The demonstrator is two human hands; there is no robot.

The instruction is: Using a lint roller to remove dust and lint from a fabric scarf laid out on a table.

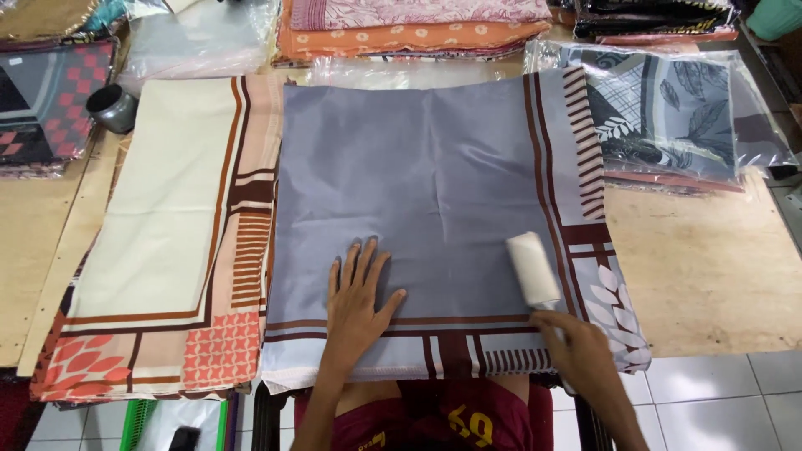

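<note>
- Grey scarf [434, 184] lay spread flat on top of a stack at the near edge of the wooden table [710, 276], its brown-striped border along the right and near sides, the near hem hanging just over the table edge.
- Left hand [357, 302] rested palm-down on the grey scarf near the hem, fingers spread wide and flat, gripping nothing; it appeared to pin the fabric.
- Right hand [576, 347] was closed around the handle of a white lint roller [532, 269]; the roller head lay on the cloth just inside the right border stripes, tilted up and to the left.
- Judgement: the step in hand looked like rolling the surface clean, with the right part under the roller. A further stroke would call for steady left-hand pressure so the thin fabric does not bunch.
- Cream scarf [167, 225] with orange and brown border lay just left, its edge tucked under the grey one.
- Farther off: bagged patterned scarves [668, 117] at right, folded orange fabrics [409, 33] at the far edge, a small metal cup [111, 108] at far left.
</note>
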